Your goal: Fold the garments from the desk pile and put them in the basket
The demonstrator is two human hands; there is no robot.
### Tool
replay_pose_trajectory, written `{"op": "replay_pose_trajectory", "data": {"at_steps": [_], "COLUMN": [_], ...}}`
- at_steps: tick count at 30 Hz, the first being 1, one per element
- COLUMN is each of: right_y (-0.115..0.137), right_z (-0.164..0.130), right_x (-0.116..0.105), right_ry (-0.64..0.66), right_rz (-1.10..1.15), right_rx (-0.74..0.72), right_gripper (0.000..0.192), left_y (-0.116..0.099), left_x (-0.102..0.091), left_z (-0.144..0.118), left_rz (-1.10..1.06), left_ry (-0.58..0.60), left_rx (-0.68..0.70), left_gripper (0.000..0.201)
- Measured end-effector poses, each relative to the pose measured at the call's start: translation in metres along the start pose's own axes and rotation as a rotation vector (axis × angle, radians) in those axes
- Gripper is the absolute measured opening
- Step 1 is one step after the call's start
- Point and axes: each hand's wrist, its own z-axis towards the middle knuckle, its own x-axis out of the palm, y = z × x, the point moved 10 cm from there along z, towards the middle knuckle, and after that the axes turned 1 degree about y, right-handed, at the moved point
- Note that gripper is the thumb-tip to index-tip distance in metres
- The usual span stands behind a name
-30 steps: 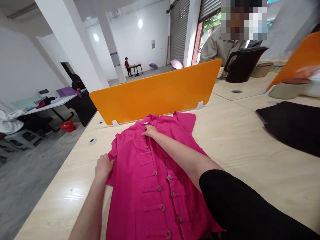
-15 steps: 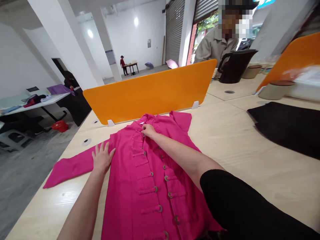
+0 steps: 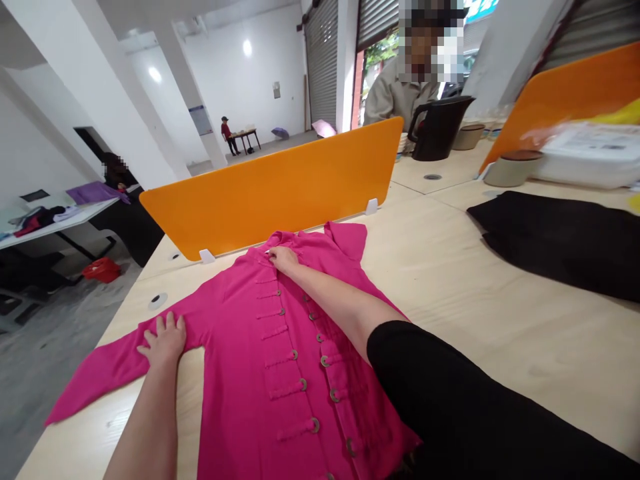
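Observation:
A bright pink shirt with braided loops and ring-shaped buttons down its front lies spread on the pale wooden table. Its left-side sleeve stretches out toward the table's left edge. On that sleeve my left hand rests flat with fingers spread. My right hand pinches the front edge of the shirt just below the collar, fingers closed on the cloth. My right forearm crosses over the right front panel and hides part of it. The lower hem runs out of view.
An orange divider stands behind the shirt. To the right lie a black cloth, a lidded container and a white box. Beyond the divider are a black pitcher and a person in a grey jacket.
My left hand has slid outward along the sleeve, away from the shoulder, and the sleeve lies further out to the left. My right hand keeps its pinch near the collar. The view has shifted right.

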Motion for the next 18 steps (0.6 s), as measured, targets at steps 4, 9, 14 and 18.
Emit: {"op": "replay_pose_trajectory", "data": {"at_steps": [4, 9, 14, 18], "right_y": [-0.005, -0.033, -0.022, -0.014], "right_z": [0.007, -0.006, -0.03, -0.032], "right_x": [-0.026, -0.063, -0.034, -0.02], "right_ry": [-0.034, -0.1, 0.037, 0.059], "right_rz": [0.015, -0.073, -0.19, -0.287], "right_rx": [-0.023, 0.013, 0.019, 0.093], "right_gripper": [0.019, 0.026, 0.019, 0.021], "left_y": [-0.013, -0.069, -0.185, -0.229], "left_x": [-0.018, -0.025, 0.018, 0.056], "left_z": [-0.008, -0.029, -0.088, -0.118], "left_rz": [0.057, 0.094, 0.095, 0.109], "left_ry": [-0.061, -0.117, -0.032, 0.165], "left_rx": [0.109, 0.315, 0.764, 0.818], "left_gripper": [0.055, 0.052, 0.049, 0.063]}}
